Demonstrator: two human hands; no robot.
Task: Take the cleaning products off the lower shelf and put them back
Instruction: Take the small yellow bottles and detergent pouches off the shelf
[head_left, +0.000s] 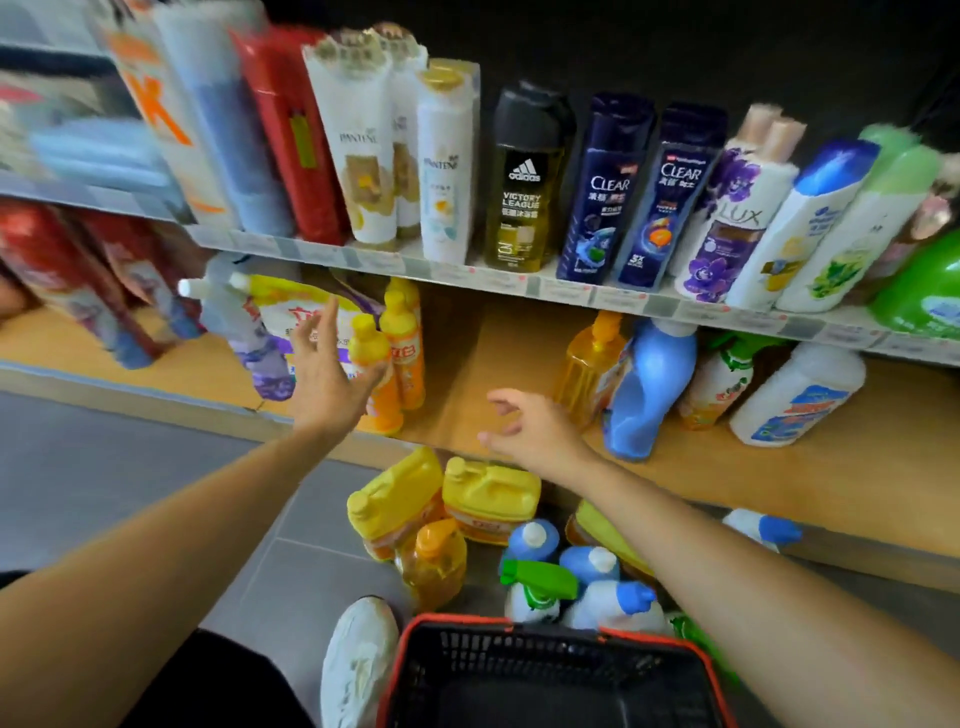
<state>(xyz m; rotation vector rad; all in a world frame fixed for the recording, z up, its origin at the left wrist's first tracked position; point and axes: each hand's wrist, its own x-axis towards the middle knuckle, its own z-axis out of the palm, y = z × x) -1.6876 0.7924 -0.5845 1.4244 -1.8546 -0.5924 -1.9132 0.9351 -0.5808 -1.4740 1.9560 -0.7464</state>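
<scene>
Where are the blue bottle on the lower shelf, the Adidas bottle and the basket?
blue bottle (649, 389), head view, middle of its body.
Adidas bottle (523, 202), head view, front label.
basket (457, 619), head view, red far rim.

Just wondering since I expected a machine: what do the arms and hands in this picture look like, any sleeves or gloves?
These are a person's arms, bare to the picture's edge. The left hand and the right hand show no gloves, rings, watch or bands, and no sleeve is visible.
</scene>
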